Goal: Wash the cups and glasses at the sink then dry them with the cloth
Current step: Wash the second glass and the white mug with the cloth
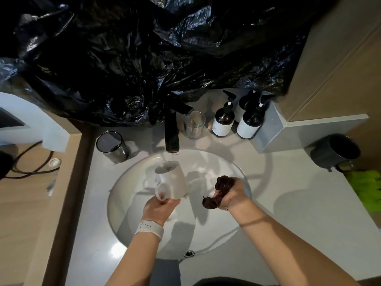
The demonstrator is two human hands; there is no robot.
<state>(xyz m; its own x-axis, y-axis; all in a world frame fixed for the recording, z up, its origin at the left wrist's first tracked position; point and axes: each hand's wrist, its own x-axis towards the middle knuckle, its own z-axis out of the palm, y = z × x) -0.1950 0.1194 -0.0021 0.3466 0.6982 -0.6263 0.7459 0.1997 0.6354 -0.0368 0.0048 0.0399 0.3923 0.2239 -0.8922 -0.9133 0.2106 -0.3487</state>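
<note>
My left hand [159, 208] grips a white mug [173, 179] by its base and handle, holding it upright and tilted over the round white sink [127, 203], just below the black tap [171, 131]. My right hand [231, 194] is closed around a crumpled dark brown cloth [218, 189] over the right part of the basin. A smoked dark glass [112, 147] stands on the counter left of the tap. Right of the tap is a clear glass [193, 124]. A dark grey mug [335, 151] lies on its side at the far right.
Two brown pump bottles with white labels [223, 119] [250, 121] stand behind the sink at the right. Black plastic sheeting [154, 54] hangs over the back. A bright green cloth [367, 188] lies at the right edge. Cables [31, 162] run over the wooden surface at the left.
</note>
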